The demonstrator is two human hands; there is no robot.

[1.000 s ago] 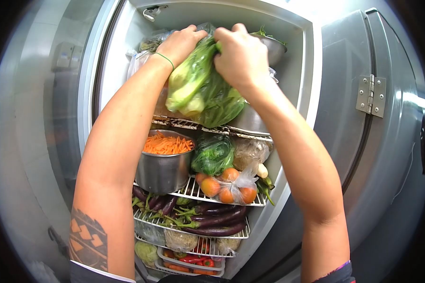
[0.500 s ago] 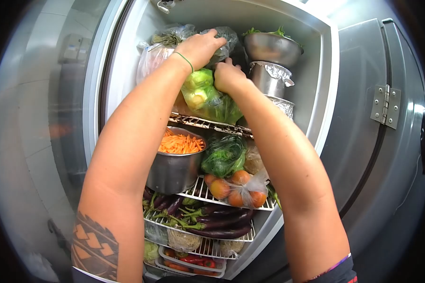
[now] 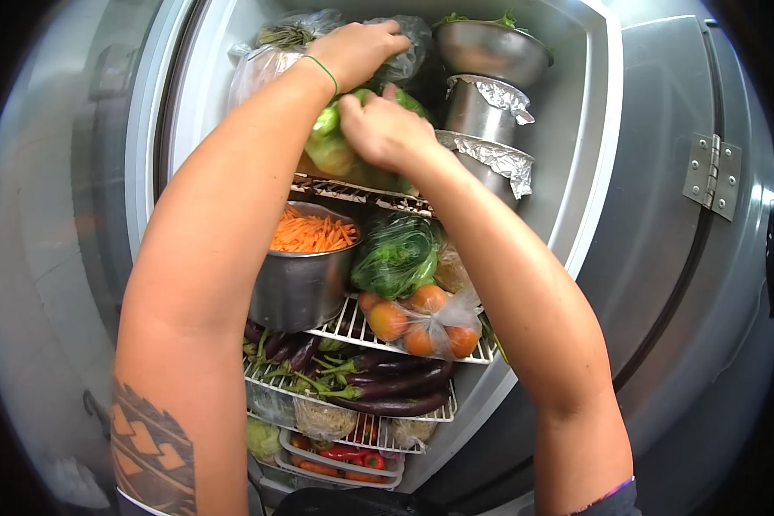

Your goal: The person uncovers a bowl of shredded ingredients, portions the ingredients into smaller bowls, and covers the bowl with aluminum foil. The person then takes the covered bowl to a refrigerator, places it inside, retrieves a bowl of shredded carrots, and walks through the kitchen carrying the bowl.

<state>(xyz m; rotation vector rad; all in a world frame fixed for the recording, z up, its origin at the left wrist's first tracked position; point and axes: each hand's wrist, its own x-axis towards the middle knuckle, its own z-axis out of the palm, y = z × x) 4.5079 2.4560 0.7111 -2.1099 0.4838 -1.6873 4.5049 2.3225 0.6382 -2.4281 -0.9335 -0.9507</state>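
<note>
My left hand [image 3: 357,56] reaches onto the top shelf of the fridge, its fingers bent over a clear plastic bag [image 3: 413,53] with dark contents. Just below it, my right hand [image 3: 387,129] has its fingers curled at the upper part of a plastic bag of green vegetables [image 3: 331,150]. My hand and forearm hide part of that bag. Beside the left wrist lies another clear bag with thin green stalks [image 3: 285,35]. A whitish plastic bag [image 3: 258,77] sits at the shelf's left side.
Right of my hands stand a steel bowl of greens [image 3: 494,52] and foil-covered steel pots [image 3: 482,116]. Lower shelves hold a pot of cut carrots [image 3: 297,288], bagged greens [image 3: 397,258], a bag of tomatoes [image 3: 421,322], eggplants [image 3: 396,391] and a tray of peppers [image 3: 340,469].
My right hand has moved left, across the bag of green vegetables, and that bag has shifted left, showing more of the lower foil-covered pot. The left hand stays on its bag. The view has tilted slightly.
</note>
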